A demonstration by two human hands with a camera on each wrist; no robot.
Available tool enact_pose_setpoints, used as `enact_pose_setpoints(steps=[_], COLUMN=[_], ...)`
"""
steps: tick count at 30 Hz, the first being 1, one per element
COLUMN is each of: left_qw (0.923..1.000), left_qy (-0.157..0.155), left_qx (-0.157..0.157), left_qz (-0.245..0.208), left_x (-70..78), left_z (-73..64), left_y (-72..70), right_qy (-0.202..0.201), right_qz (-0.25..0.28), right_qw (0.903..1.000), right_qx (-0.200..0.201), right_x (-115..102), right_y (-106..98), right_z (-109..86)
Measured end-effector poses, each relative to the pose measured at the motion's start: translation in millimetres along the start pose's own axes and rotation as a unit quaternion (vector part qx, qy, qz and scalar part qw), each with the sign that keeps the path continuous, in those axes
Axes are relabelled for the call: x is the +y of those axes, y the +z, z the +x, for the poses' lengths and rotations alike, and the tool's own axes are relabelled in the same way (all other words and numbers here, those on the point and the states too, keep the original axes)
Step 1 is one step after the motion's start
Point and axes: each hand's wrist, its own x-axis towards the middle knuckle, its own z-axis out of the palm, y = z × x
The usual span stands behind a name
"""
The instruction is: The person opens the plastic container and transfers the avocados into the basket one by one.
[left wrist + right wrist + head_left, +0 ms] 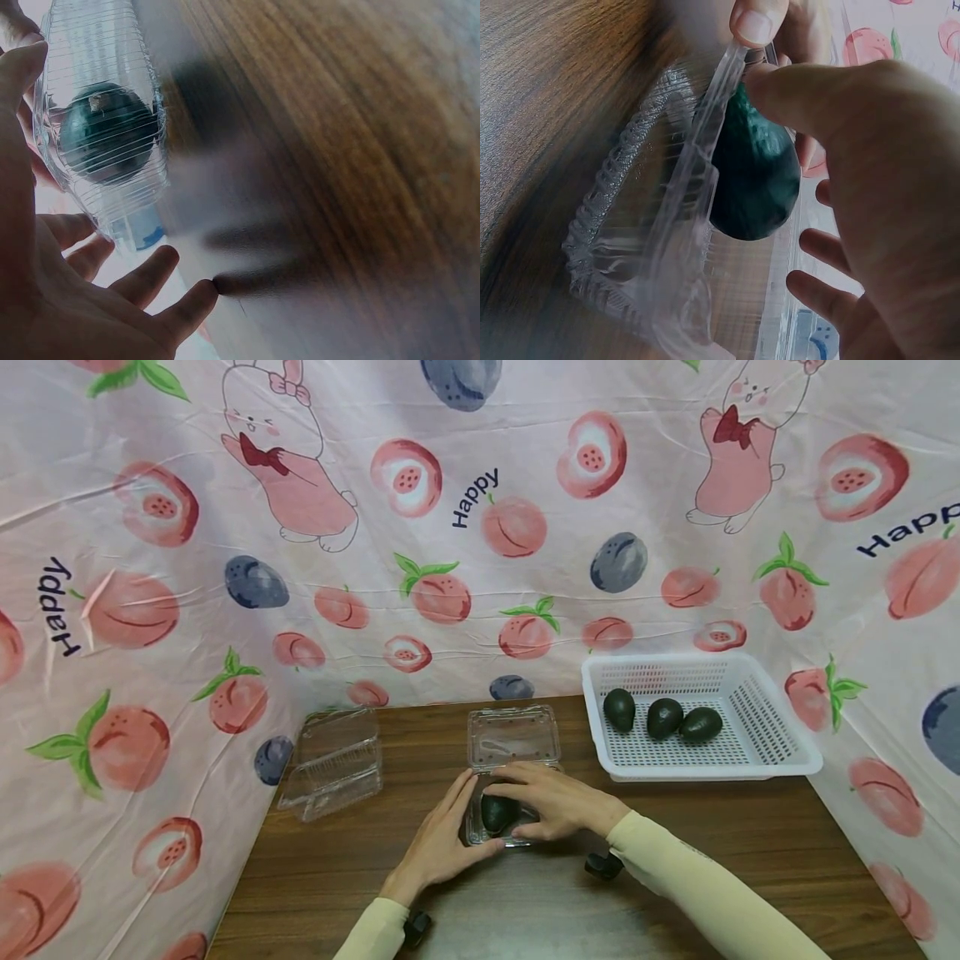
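Observation:
A dark green avocado point(498, 815) sits in the base of a clear plastic clamshell box point(682, 187), whose lid point(513, 737) lies folded back. My right hand point(561, 803) reaches over the base from the right, its thumb and index finger bent about the avocado. From the left, my left hand point(441, 845) rests against the box, fingers along its left side and thumb at the front rim. Its fingers look mostly straight in the left wrist view, spread past the ribbed wall. The right hand's other fingers spread loosely in the right wrist view.
A white perforated basket point(750, 767) at the back right holds three avocados point(664, 718). Clear open clamshell packaging point(341, 772) stands at the back left of the wooden table point(315, 877). A fruit-printed cloth point(517, 452) hangs behind and along both sides.

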Motion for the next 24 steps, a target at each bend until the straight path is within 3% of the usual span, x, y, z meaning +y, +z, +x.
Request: enact_pose_setpoints(steps=[24], left_qw=[0.9998], left_qy=[-0.012], left_qx=[-0.012], left_qz=[-0.005], left_x=[2.3], left_z=[0.8], left_y=[-4.6], right_qy=[0.012], right_qz=[-0.027], right_qw=[0.9980], right_qx=[-0.056], right_x=[0.2], right_y=[1.8], right_z=[14.9])
